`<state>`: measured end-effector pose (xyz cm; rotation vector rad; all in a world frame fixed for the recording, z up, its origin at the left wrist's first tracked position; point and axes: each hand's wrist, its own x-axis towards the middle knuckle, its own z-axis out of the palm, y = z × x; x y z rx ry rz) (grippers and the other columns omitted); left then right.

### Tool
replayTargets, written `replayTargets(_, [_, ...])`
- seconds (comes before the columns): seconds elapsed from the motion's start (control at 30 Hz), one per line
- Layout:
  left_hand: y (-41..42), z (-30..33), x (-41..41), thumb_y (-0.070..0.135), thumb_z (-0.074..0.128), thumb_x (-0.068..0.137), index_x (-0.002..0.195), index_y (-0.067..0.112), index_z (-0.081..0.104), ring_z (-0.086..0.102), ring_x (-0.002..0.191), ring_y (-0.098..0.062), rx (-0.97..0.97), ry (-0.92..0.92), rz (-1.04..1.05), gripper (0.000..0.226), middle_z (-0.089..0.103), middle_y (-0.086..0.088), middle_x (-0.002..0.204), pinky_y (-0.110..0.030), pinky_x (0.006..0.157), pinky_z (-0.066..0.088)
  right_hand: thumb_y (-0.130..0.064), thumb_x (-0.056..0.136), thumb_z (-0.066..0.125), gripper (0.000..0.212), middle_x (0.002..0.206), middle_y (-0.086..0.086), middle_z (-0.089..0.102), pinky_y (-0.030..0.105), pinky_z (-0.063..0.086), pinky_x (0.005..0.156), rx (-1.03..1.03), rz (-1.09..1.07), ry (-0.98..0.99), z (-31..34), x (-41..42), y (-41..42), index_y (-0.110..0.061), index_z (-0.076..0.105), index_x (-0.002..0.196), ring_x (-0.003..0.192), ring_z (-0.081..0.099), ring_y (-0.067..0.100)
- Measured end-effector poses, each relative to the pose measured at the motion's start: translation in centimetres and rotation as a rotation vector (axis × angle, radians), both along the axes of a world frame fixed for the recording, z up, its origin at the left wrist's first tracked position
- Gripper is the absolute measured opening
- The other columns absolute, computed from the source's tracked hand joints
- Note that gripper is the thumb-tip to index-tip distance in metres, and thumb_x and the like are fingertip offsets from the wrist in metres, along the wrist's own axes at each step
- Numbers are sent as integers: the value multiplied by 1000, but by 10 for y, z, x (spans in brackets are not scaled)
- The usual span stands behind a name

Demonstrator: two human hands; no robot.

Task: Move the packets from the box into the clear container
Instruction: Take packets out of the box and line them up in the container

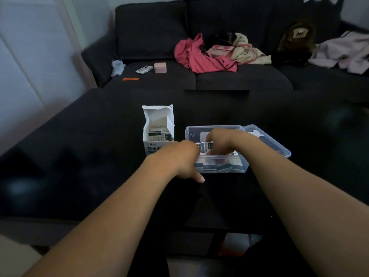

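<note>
A white cardboard box (157, 126) stands upright on the dark table with its top flaps open; several packets (157, 134) show inside it. To its right sits the clear container (199, 130), its hinged lid (267, 140) folded back to the right. More packets (217, 165) lie along its near wall. My left hand (179, 160) rests against the container's near left corner. My right hand (221, 141) reaches into the container. Both hands meet on a small stack of packets (205, 147) held above the ones inside.
The dark table (99, 166) fills the foreground. Behind it is a dark sofa (151, 31) with a pink case (160, 67), a small packet (144, 69), an orange strip (130, 79), pink clothing (201, 56) and a brown bag (297, 37).
</note>
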<state>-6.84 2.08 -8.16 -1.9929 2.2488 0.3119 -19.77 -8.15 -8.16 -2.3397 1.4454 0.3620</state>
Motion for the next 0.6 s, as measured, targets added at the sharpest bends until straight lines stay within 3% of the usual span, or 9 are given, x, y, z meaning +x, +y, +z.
replayTargets(0.13, [0, -1, 0, 61, 80, 73, 113, 23, 64, 63, 96, -22, -5, 13, 13, 58, 65, 0, 109, -38, 78, 55, -32, 92, 71, 21, 97, 5, 65, 34, 49, 78, -11, -5, 9, 1, 1, -2, -14, 61, 95, 84, 61, 19])
replayTargets(0.17, [0, -1, 1, 61, 80, 72, 117, 23, 63, 63, 98, -23, -11, 14, 15, 60, 65, 0, 112, -38, 79, 55, -30, 93, 71, 20, 96, 7, 65, 34, 50, 77, -6, -19, -6, 3, 1, -2, -13, 60, 94, 81, 61, 19])
replayTargets(0.3, [1, 3, 4, 57, 82, 73, 139, 27, 54, 57, 122, -23, -34, 91, 8, 77, 55, 0, 140, -43, 97, 52, -20, 94, 69, 35, 98, 12, 72, 36, 60, 83, 28, -128, -173, 17, -6, 0, -4, 60, 123, 85, 72, 22])
replayTargets(0.37, [5, 10, 9, 54, 84, 72, 141, 28, 51, 54, 127, -16, -71, 194, -2, 80, 51, 4, 145, -38, 103, 48, -19, 95, 68, 24, 89, 9, 74, 27, 59, 68, -71, -139, -359, 25, -13, 1, -6, 67, 116, 77, 72, 17])
replayTargets(0.4, [7, 15, 14, 50, 85, 73, 138, 27, 55, 57, 119, -7, -121, 291, -4, 75, 55, 6, 141, -30, 100, 49, -19, 94, 68, 19, 85, 5, 73, 23, 57, 61, -163, -126, -476, 28, -15, 2, -9, 71, 109, 72, 70, 13])
replayTargets(0.47, [15, 26, 28, 38, 84, 78, 120, 24, 66, 60, 83, 11, -366, 558, 16, 48, 67, 7, 119, -13, 76, 48, -21, 91, 73, 10, 84, -2, 73, 23, 59, 65, -330, -66, -730, 34, -13, 8, -15, 76, 98, 72, 68, 7])
replayTargets(0.5, [18, 30, 38, 32, 81, 79, 107, 23, 69, 58, 68, 10, -584, 692, 69, 32, 70, 8, 102, -12, 66, 45, -22, 89, 75, 8, 84, -5, 74, 24, 59, 71, -353, -28, -845, 37, -8, 14, -17, 77, 94, 74, 68, 6])
replayTargets(0.57, [22, 34, 63, 26, 72, 75, 92, 21, 66, 52, 57, 1, -999, 838, 268, 19, 62, 9, 76, -18, 58, 42, -22, 86, 78, 6, 82, -9, 75, 17, 57, 72, -328, 95, -953, 42, 10, 30, -18, 79, 90, 74, 69, 0])
replayTargets(0.6, [22, 32, 75, 23, 69, 74, 92, 21, 63, 50, 58, -3, -1084, 833, 389, 19, 57, 8, 71, -21, 57, 42, -22, 85, 78, 6, 80, -11, 74, 12, 54, 70, -328, 170, -927, 42, 22, 38, -18, 79, 90, 71, 67, -4])
